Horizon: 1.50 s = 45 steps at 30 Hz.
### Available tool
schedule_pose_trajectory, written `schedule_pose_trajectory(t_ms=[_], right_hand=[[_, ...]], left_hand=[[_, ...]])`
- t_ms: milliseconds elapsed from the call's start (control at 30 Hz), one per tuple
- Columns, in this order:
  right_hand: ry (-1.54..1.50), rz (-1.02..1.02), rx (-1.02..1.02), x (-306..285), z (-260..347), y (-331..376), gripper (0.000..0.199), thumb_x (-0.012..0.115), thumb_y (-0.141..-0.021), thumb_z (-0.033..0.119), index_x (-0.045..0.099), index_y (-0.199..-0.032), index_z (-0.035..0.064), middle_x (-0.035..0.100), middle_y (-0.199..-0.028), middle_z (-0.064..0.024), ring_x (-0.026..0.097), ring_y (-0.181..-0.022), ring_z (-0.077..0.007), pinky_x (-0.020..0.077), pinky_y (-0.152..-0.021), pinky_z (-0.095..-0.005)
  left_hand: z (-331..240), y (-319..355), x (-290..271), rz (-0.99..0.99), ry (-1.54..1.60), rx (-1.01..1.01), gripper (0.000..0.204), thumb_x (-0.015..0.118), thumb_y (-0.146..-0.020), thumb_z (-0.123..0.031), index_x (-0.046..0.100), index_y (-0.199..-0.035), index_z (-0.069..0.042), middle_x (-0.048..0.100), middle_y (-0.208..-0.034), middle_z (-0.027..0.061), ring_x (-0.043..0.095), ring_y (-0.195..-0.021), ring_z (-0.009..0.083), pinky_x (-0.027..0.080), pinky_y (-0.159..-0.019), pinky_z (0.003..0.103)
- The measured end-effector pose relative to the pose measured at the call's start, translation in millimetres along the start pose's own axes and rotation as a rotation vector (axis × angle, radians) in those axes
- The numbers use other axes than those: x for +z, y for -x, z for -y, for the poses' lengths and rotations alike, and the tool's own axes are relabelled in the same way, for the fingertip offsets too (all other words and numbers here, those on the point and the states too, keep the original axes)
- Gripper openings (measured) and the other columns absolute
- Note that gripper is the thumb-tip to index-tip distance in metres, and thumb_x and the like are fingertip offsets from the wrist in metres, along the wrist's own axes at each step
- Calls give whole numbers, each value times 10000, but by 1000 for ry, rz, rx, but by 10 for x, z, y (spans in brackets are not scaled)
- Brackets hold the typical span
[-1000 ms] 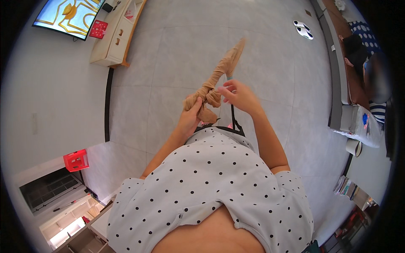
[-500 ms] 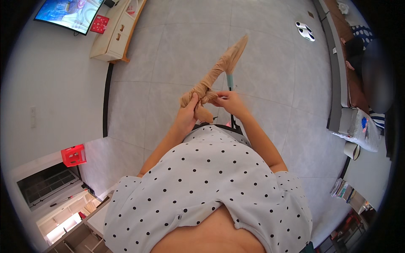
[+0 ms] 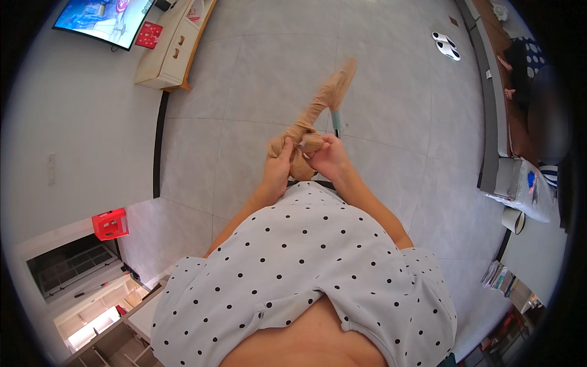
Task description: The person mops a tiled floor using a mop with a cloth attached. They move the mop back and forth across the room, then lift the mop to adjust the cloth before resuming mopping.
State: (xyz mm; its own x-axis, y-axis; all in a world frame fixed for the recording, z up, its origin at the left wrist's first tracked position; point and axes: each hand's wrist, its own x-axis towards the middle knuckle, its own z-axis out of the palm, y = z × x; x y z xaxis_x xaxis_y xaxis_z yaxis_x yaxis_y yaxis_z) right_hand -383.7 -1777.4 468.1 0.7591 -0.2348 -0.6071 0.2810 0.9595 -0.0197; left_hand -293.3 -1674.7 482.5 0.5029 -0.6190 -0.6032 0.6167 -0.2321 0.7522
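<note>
In front of my waist is a long, twisted bundle of tan stretchy fabric, wrinkled and wrapped round something hidden inside. My left hand grips its near left side, thumb on top. On the right, my right hand pinches a loop of the same fabric close to the knotted part. The bundle's far end points away and to the right, slightly blurred. A pale teal sleeve on a dark rod shows beneath that end; its lower part is hidden behind my hand.
Grey floor tiles surround me. A white cabinet and a screen are far left, a red stool nearer. White slippers lie far right beside a sofa, where another person's bare feet show.
My right hand has turned and come nearer to my left, drawing up a loop of fabric. The bundle's far end has dropped slightly toward me.
</note>
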Motion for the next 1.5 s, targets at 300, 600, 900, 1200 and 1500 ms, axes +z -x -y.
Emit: schedule_pose_trajectory(t_ms=[300, 600, 900, 1200, 1500], right_hand=[[721, -59, -154, -53, 104, 86, 416, 589, -770, 225, 388, -1079, 32, 523, -858, -102, 539, -868, -205, 444, -744, -342], [1560, -251, -796, -1033, 486, -205, 491, 677, -651, 159, 474, -1076, 19, 499, -1077, -142, 510, -954, -231, 433, -788, -322], [1852, -277, -201, -2446, 505, -693, 451, 687, -648, 298, 545, -937, -18, 585, -948, -180, 563, -866, -296, 440, -756, -366], [1628, -309, -691, -1927, 649, -242, 344, 573, -807, 257, 451, -594, 16, 470, -506, -64, 420, -468, -142, 365, -455, -307], [2115, -265, -538, -148, 736, 466, 298, 565, -802, 255, 458, -721, -11, 510, -578, -129, 504, -496, -224, 387, -460, -327]], left_hand=[[103, -86, -139, 167, 234, -112, 308, 434, -902, -287, 473, -1104, -58, 545, -1034, 46, 541, -931, 166, 457, -776, 333], [26, -38, -167, 129, 312, -97, 303, 423, -904, -303, 463, -1115, -90, 529, -1019, 24, 521, -898, 151, 428, -782, 322], [-539, 350, -266, 317, 300, -40, 300, 412, -900, -331, 471, -1079, -96, 525, -901, 23, 509, -776, 125, 433, -687, 280], [-786, 243, -679, 209, 156, 86, 401, 464, -881, -299, 384, -1203, -74, 474, -1126, 92, 512, -970, 198, 452, -806, 345], [19, -70, -142, 352, 11, -179, 542, 531, -841, -353, 348, -1245, -41, 471, -1163, 130, 507, -1002, 209, 423, -836, 349]])
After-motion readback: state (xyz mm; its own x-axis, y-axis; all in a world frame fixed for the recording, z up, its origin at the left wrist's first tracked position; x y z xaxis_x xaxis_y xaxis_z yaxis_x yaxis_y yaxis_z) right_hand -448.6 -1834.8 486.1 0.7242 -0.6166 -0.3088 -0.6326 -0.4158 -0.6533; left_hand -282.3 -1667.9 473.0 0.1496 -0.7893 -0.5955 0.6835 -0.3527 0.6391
